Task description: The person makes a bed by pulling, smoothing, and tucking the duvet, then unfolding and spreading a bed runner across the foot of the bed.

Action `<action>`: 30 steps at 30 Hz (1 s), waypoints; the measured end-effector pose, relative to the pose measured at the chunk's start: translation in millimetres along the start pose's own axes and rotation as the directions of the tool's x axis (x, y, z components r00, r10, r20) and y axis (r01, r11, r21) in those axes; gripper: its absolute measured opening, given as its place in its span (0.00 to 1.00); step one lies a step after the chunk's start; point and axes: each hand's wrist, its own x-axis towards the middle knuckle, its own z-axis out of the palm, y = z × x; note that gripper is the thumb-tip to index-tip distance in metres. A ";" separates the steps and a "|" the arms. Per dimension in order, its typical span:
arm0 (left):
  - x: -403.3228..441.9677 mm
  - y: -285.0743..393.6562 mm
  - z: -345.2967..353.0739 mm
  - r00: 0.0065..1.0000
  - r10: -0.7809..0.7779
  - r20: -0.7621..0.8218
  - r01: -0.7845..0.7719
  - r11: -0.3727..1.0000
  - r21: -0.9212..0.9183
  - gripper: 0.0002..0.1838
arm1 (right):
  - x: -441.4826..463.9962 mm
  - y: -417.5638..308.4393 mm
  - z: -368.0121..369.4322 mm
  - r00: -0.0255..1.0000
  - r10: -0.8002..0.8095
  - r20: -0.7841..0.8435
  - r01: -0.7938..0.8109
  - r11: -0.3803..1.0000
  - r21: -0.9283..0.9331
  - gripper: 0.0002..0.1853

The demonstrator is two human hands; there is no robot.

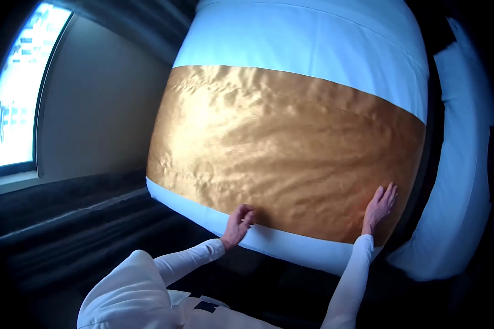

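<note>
A shiny gold cloth (280, 148) lies across a bed with white bedding (296, 41), wrinkled in places. White shows along the cloth's far and near sides. My right hand (380, 207) rests flat on the cloth near its right end, fingers stretched out and holding nothing. Over the cloth's near edge, left of centre, is my left hand (239, 223), its fingers curled; whether anything is between them is too small to tell. Both sleeves are white.
On the right, beyond a dark gap, is a long white padded piece (461, 159). A bright window (16, 93) is at the upper left, beside a grey wall (99, 93). Dark fabric folds (77, 219) run below the window.
</note>
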 end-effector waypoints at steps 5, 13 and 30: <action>9.9 -42.5 -198.4 0.873 -0.196 -0.447 0.088 0.964 -0.251 0.11 | -124.1 -281.1 51.2 0.801 -0.577 0.162 0.568 0.817 0.103 0.29; 37.4 -47.4 -286.3 0.798 -0.550 -0.245 0.075 0.494 -0.866 0.15 | -76.5 -574.7 61.6 0.584 -0.809 0.064 0.628 0.501 0.595 0.18; 97.9 -18.7 -420.6 0.515 -0.653 -0.555 -0.141 0.575 -0.806 0.17 | -22.1 -786.5 77.2 0.513 -0.858 0.031 0.766 0.474 0.434 0.16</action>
